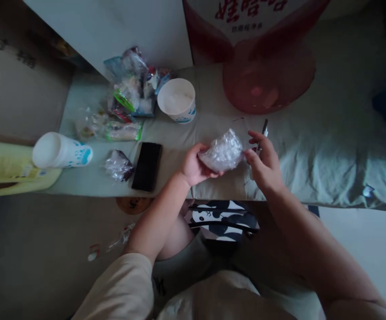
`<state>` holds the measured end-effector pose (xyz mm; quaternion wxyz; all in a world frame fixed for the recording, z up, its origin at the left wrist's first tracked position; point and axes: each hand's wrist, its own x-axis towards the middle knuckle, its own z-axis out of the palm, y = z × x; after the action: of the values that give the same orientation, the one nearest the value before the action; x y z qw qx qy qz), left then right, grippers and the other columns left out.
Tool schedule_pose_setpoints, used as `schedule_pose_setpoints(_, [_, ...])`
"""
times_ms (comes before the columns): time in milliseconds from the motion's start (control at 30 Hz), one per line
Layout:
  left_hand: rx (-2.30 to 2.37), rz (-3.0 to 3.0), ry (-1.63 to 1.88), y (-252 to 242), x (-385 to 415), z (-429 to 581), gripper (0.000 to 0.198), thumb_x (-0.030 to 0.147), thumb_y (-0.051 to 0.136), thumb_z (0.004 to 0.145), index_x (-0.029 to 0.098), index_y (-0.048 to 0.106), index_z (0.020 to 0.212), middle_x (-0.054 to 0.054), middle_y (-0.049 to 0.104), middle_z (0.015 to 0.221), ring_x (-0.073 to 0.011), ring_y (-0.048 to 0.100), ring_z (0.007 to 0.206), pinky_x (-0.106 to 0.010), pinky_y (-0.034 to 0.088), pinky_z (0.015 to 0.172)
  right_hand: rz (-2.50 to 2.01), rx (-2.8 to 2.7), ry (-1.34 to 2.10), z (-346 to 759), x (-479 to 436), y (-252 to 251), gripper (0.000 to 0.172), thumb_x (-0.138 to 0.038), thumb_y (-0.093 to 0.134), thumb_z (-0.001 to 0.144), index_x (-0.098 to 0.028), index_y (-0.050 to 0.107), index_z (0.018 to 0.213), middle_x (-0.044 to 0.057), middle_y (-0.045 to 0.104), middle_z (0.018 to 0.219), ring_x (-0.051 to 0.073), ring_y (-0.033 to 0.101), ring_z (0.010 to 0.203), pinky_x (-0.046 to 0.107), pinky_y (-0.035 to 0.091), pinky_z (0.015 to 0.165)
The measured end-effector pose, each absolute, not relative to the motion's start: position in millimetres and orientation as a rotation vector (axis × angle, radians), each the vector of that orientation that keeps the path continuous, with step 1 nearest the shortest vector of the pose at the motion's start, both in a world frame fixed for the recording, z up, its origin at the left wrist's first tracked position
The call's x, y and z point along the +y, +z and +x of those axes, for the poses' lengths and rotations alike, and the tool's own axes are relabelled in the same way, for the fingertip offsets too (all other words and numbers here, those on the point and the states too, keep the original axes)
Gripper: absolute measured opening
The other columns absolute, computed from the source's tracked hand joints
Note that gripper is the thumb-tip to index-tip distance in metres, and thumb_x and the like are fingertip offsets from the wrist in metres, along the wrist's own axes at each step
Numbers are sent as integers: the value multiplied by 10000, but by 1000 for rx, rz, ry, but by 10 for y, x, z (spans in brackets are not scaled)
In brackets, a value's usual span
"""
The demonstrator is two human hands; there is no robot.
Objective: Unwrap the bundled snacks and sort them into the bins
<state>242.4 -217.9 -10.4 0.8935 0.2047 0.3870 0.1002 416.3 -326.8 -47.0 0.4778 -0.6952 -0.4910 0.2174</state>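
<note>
My left hand [195, 166] is closed around the lower left side of a bundle in clear, crinkled bubble wrap [222, 151]; what is inside cannot be made out. Close to the bundle's right edge is my right hand [264, 162], its thumb near the plastic. Between its fingers it grips a slim pen-like tool [265, 128] with a dark end and a silvery part. The tool's lower part is mostly hidden by the hand. A black phone [147, 166] lies to the left of my left hand, beside a small crumpled clear-and-dark wrapper [118, 166].
A white paper cup [177, 101] stands behind the bundle, next to a heap of packaged snacks [128, 91]. Another cup [62, 150] lies tipped at the left by a yellow bag [16, 166]. A large red container [268, 75] stands at the back on the greenish cloth [326, 146].
</note>
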Motion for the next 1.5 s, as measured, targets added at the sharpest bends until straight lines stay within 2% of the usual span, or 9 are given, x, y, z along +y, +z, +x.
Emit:
schedule_pose_setpoints(200, [803, 733, 272, -184, -2012, 2413, 643, 796, 529, 839, 191, 665, 1012, -80, 718, 824, -172, 636, 587, -257, 372, 452, -1675, -1060, 750, 4129, -3065, -422, 335, -527, 673, 862, -222, 665, 1000, 11, 602, 853, 128, 507, 647, 300, 462, 647])
schedule_pose_setpoints(333, [807, 1068, 575, -356, -1988, 2432, 705, 663, 889, 644, 238, 604, 1129, -20, 708, 946, -121, 645, 684, -227, 478, 563, -1768, -1052, 723, 4089, -3027, -456, 264, -461, 680, 870, -218, 611, 948, -13, 549, 763, 135, 513, 663, 296, 425, 651])
schedule_pose_setpoints(467, [922, 1339, 810, -600, -1936, 2374, 649, 731, 822, 741, 220, 616, 1083, -34, 688, 945, -147, 661, 782, -251, 523, 642, -1752, -1065, 641, 4042, -3070, -508, 209, -372, 546, 966, -241, 579, 1125, 42, 655, 987, 127, 537, 642, 305, 444, 622])
schedule_pose_setpoints(600, [1048, 1523, 927, -740, -1903, 2284, 592, 724, 787, 794, 212, 621, 1042, -25, 676, 915, -154, 669, 806, -269, 547, 704, -1744, -980, 753, 3972, -3149, -498, 408, -345, 483, 1002, -295, 385, 1394, 83, 697, 1208, 104, 504, 507, 300, 415, 512])
schedule_pose_setpoints(700, [1061, 1550, 929, -778, -1897, 2247, 556, 688, 758, 846, 215, 600, 1092, -40, 692, 988, -168, 696, 868, -288, 583, 759, -1773, -1019, 745, 3930, -3198, -417, 396, -382, 524, 981, -264, 417, 1343, 67, 758, 1039, 153, 586, 570, 312, 448, 565])
schedule_pose_setpoints(867, [967, 1650, 915, -775, -1896, 2266, 613, 500, 823, 844, 242, 531, 1317, -79, 699, 1187, -200, 726, 996, -302, 612, 816, -1870, -1212, 715, 3886, -3193, -272, 255, -357, 404, 1002, -222, 621, 997, 40, 724, 755, 177, 608, 595, 309, 437, 631])
schedule_pose_setpoints(1033, [966, 1706, 827, -624, -1956, 2312, 510, 330, 802, 820, 224, 606, 1279, -87, 718, 1222, -220, 724, 1060, -323, 604, 911, -1903, -1431, 542, 3859, -3143, -295, 306, -362, 470, 1000, -205, 719, 1085, 54, 709, 763, 175, 610, 637, 293, 411, 650])
schedule_pose_setpoints(1300, [1004, 1557, 923, -609, -1771, 2208, 656, 663, 761, 839, 264, 600, 1334, -107, 699, 1287, -259, 708, 1181, -342, 609, 928, -1893, -1559, 389, 3873, -3172, -321, 410, -340, 452, 1016, -217, 781, 1227, 84, 753, 867, 192, 662, 723, 297, 426, 644])
schedule_pose_setpoints(1500, [1049, 1441, 878, -651, -1758, 2151, 588, 683, 710, 863, 285, 591, 1278, -86, 706, 1207, -208, 731, 995, -300, 611, 785, -2101, -1429, 296, 4200, -3206, -308, 382, -356, 506, 982, -243, 786, 1216, 90, 727, 855, 223, 639, 723, 347, 425, 676])
